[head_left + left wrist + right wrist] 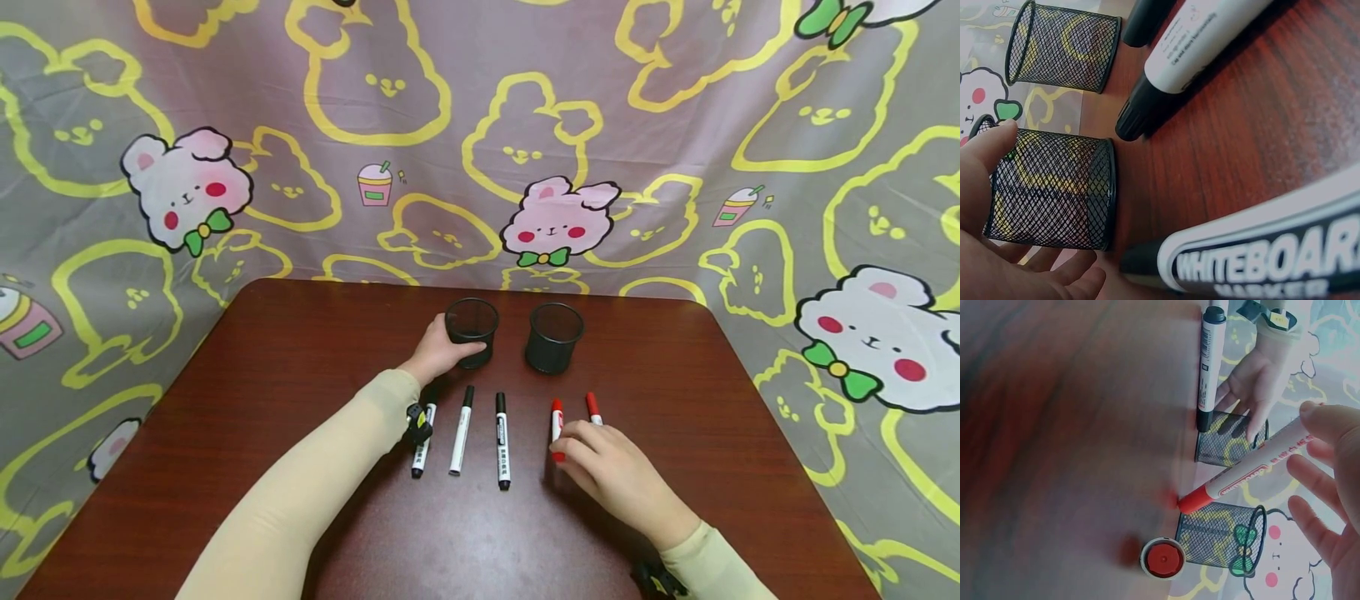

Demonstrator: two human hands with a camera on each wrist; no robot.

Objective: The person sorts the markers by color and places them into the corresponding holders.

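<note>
At the back of the table my left hand (437,352) holds the left black mesh pen cup (1054,194), its thumb on one side and its fingers round the other. The cup stands upright. My right hand (618,479) pinches a red whiteboard marker (1244,472) by its rear end between thumb and finger. That marker is tilted, its red cap low at the tabletop and its rear end raised. Just right of it lies a second red marker (593,407), partly hidden behind the right hand in the head view.
A second mesh cup (551,354) stands right of the held one. Three black-capped markers lie in a row: one under the left wrist (422,450), a white one (461,432) and another (502,442). Patterned cloth (450,225) hangs behind the brown table (637,350).
</note>
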